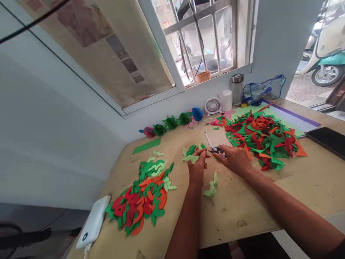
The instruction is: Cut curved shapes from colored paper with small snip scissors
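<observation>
My left hand point(198, 163) is closed in a pinch at the middle of the table, fingers beside a small heap of light and dark green paper cut-outs point(191, 157). It seems to pinch a small paper piece, mostly hidden by the fingers. My right hand point(235, 157) is wrapped round small dark-handled scissors point(217, 151), whose tips point left towards my left fingertips. Just beyond the scissors lies a white pen point(207, 138). Between my forearms rest light green wavy paper cut-outs point(211, 187).
Red, orange and green cut-outs point(142, 196) lie heaped left; pointed paper scraps point(265, 138) are piled right. Paper flowers point(171, 123), a small fan point(212, 106), a glass bottle point(237, 90) and a clear pouch point(264, 90) line the wall. A phone point(327, 140) and white power bank point(94, 221) flank the sides.
</observation>
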Tool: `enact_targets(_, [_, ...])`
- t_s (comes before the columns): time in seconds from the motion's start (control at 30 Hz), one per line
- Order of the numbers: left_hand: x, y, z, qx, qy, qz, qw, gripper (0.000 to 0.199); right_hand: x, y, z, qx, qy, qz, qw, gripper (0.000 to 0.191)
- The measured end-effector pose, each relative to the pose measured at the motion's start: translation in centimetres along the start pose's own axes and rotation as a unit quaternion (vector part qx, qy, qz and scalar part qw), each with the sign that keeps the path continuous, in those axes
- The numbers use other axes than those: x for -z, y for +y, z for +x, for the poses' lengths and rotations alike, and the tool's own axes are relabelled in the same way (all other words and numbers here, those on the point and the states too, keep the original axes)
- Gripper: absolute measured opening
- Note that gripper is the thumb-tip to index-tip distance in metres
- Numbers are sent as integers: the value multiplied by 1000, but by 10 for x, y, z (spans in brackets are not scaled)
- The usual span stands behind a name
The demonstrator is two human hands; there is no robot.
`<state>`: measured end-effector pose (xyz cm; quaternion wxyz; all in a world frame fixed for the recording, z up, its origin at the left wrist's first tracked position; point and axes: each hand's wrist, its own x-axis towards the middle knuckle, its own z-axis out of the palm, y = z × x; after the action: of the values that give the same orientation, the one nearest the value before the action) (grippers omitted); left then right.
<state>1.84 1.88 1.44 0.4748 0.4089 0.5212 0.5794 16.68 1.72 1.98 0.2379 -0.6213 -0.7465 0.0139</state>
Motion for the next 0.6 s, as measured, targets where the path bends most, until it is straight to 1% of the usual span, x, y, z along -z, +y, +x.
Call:
enact_targets(0.13, [13,1,3,31,-22,-40,999,38,-4,-6,-3,34,-15,-20,999,49])
enact_targets(0.23, [18,-2,6,36,-40,-40,998,36,-7,-6,-3,46,-22,-19,999,47])
enact_targets(0.4, [21,-7,9,19,-45,-10,999,34,-11,-6,-4,68,-22,-19,997,43])
enact_targets(0.6, [21,-6,6,1,-44,22,999,25,-11,-8,-5,90,-24,-26,995,42])
